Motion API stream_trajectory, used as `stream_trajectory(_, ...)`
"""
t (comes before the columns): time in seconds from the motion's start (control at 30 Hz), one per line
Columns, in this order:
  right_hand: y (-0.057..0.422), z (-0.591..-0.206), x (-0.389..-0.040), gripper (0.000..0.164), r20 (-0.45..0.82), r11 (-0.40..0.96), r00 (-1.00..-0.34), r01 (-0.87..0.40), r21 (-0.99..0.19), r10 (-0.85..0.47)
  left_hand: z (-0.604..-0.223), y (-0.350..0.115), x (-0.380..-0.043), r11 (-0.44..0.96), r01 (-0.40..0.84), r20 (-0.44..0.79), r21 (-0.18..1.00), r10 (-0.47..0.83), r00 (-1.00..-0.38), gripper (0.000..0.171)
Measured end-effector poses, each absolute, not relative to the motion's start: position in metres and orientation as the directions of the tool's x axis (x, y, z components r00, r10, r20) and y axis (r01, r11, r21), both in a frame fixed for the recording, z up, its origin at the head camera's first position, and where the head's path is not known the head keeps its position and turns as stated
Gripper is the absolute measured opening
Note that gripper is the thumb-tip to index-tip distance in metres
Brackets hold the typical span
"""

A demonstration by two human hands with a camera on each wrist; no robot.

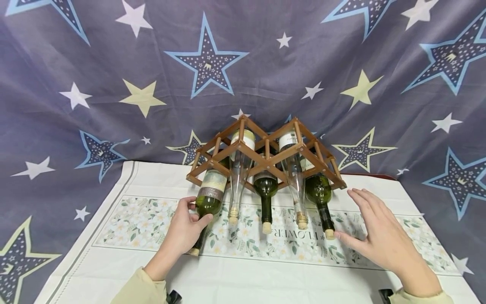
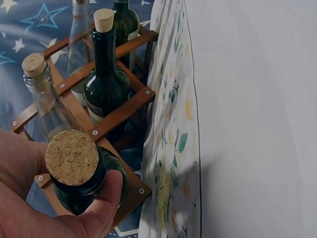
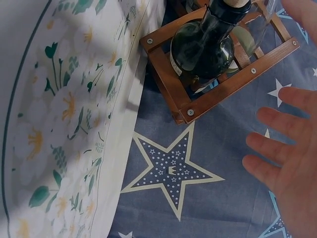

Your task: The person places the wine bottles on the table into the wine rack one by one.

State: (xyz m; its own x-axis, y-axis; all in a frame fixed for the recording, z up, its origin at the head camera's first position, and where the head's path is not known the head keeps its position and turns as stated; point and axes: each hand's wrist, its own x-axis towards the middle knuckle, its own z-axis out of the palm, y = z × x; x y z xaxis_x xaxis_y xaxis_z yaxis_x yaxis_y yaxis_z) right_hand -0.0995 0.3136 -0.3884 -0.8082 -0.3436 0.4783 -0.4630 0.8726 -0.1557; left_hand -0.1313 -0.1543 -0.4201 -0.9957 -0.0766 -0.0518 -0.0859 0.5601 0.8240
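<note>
A wooden wine rack (image 1: 265, 162) of crossed slats holds several corked bottles lying neck outward. My left hand (image 1: 186, 228) grips the leftmost green wine bottle (image 1: 209, 200), fingers on one side and thumb on the other; its cork (image 2: 72, 157) faces the left wrist camera. This bottle's far end lies inside the rack's left compartment. To its right sit a clear bottle (image 1: 236, 181), a green bottle (image 1: 265, 190) and another clear bottle (image 1: 296, 181). My right hand (image 1: 383, 236) holds nothing, its fingers spread beside the rightmost green bottle (image 1: 319, 192) and the rack's right end.
The rack stands on a white tablecloth (image 1: 243, 278) with a printed flower band. Behind it hangs a blue-grey cloth (image 1: 265, 80) with stars. A dark red edge (image 1: 372, 175) shows at the table's back right.
</note>
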Motion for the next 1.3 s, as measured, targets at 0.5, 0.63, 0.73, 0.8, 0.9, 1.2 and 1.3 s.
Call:
stream_trajectory(0.5,0.315,-0.388,-0.099,0.107,0.494,0.871,-0.798,-0.468,-0.15,-0.344,-0.42,-0.15,-0.14,0.549,-0.084,-0.049,0.832,-0.077,-0.996,0.074)
stream_trajectory(0.63,0.315,-0.388,-0.099,0.107,0.495,0.871,-0.797,-0.469,-0.148,-0.345,-0.42,-0.15,-0.142,0.544,-0.088,-0.054,0.834,-0.078,-0.995,0.075)
stream_trajectory(0.73,0.315,-0.389,-0.099,0.107,0.491,0.871,-0.8,-0.467,-0.151,-0.344,-0.419,-0.15,-0.143,0.538,-0.085,-0.053,0.839,-0.075,-0.996,0.075)
stream_trajectory(0.8,0.315,-0.389,-0.099,0.107,0.49,0.871,-0.801,-0.468,-0.151,-0.345,-0.418,-0.15,-0.143,0.536,-0.08,-0.048,0.84,-0.075,-0.996,0.075)
stream_trajectory(0.9,0.315,-0.389,-0.099,0.107,0.486,0.873,-0.803,-0.465,-0.15,-0.344,-0.418,-0.149,-0.145,0.537,-0.078,-0.045,0.84,-0.075,-0.996,0.075)
stream_trajectory(1.2,0.316,-0.388,-0.099,0.107,0.483,0.877,-0.808,-0.456,-0.151,-0.337,-0.417,-0.149,-0.15,0.544,-0.063,-0.024,0.837,-0.079,-0.997,0.073)
stream_trajectory(1.3,0.315,-0.388,-0.099,0.107,0.491,0.875,-0.802,-0.461,-0.147,-0.341,-0.417,-0.149,-0.151,0.547,-0.066,-0.024,0.835,-0.083,-0.996,0.072)
